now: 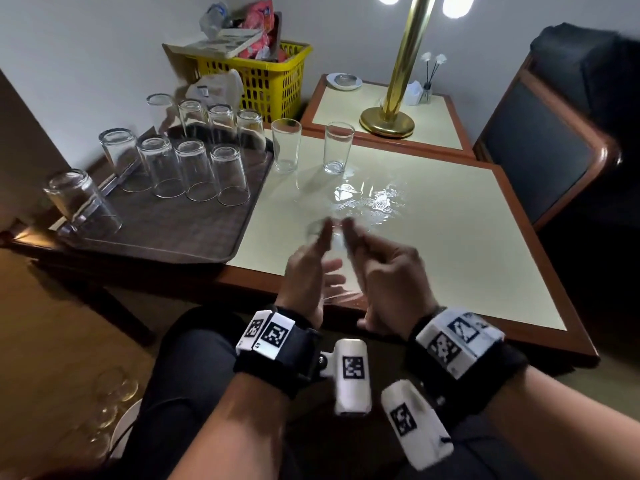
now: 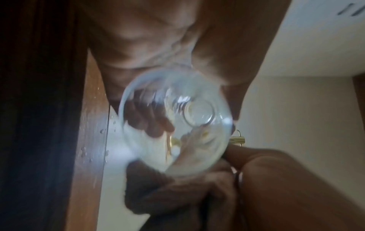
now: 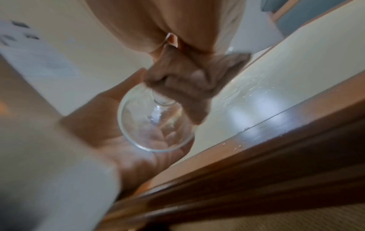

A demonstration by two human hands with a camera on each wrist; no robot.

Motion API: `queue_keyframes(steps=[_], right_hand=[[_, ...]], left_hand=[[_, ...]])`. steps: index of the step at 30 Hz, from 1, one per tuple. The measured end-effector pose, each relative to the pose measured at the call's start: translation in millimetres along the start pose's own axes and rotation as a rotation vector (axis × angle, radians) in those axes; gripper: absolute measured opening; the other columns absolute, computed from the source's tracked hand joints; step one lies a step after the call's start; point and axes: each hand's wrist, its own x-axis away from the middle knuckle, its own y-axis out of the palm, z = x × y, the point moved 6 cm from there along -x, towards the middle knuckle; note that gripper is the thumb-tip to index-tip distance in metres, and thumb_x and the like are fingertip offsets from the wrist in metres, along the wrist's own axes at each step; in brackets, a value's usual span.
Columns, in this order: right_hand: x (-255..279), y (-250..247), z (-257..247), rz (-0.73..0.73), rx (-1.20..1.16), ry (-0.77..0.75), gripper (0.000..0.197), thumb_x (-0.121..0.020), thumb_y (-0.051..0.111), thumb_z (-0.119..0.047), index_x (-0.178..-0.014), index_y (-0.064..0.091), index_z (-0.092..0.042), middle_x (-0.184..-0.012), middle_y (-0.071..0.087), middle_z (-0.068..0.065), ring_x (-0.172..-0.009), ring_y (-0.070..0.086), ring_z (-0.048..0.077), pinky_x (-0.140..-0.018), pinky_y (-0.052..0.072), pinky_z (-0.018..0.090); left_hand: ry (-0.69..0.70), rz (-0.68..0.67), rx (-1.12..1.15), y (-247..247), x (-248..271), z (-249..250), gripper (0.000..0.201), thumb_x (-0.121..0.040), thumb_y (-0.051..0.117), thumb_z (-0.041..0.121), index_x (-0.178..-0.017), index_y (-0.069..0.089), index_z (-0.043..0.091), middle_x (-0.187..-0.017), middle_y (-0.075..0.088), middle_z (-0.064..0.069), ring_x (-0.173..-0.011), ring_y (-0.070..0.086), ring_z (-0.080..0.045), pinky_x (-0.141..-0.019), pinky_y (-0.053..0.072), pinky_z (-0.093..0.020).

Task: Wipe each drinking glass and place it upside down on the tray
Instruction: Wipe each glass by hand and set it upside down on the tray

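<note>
Drinking glass lies on its side between both hands above the near edge of the cream-topped table, blurred in the head view, while the wrist views show its open rim facing the wrists and water droplets on the table edge. Left hand has its fingers curled round the glass wall; right hand pinches a brown cloth against the base end (only the wrist cameras show it). Nine upside-down glasses stand on the brown tray, two upright glasses beside it.
</note>
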Motion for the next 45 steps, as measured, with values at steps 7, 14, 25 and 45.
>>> queue_keyframes(steps=[7,14,25,45], right_hand=[[-10,-8,14,0.082,0.02,0.066,0.024,-0.096,0.063,-0.053,-0.115,0.074,-0.045,-0.055,0.062,-0.005,-0.036,0.047,0.01,-0.046,0.04,0.023],[-7,-2,13,0.058,-0.044,0.066,0.024,-0.096,0.065,-0.047,-0.116,0.075,-0.039,-0.056,0.061,-0.019,-0.042,0.044,0.007,-0.047,0.041,0.022],[-15,-1,10,0.051,0.038,-0.019,0.019,-0.093,0.062,-0.053,-0.106,0.075,-0.049,-0.091,0.075,0.014,-0.06,0.055,0.01,-0.058,0.054,0.037],[-26,-11,-57,-0.229,0.385,-0.542,0.022,-0.093,0.07,-0.017,-0.113,0.078,-0.012,-0.108,0.071,0.004,-0.097,0.068,0.015,-0.086,0.057,0.03]], left_hand=[[-0.029,-0.138,-0.033,1,-1,-9,0.068,-0.081,0.076,0.055,-0.127,0.055,0.011,-0.102,0.06,-0.015,-0.08,0.061,-0.029,-0.091,0.052,-0.057],[-0.08,-0.156,-0.01,4,1,-1,0.054,-0.093,0.064,0.052,-0.126,0.051,0.011,-0.11,0.062,-0.019,-0.089,0.066,-0.034,-0.084,0.055,-0.052],[0.094,-0.077,0.096,1,3,6,0.056,-0.072,0.078,0.057,-0.11,0.062,0.019,-0.104,0.065,-0.008,-0.081,0.064,-0.023,-0.072,0.051,-0.038],[0.592,0.163,-0.445,11,14,15,0.065,-0.073,0.09,0.035,-0.126,0.053,0.036,-0.114,0.067,0.004,-0.104,0.066,-0.015,-0.076,0.06,-0.031]])
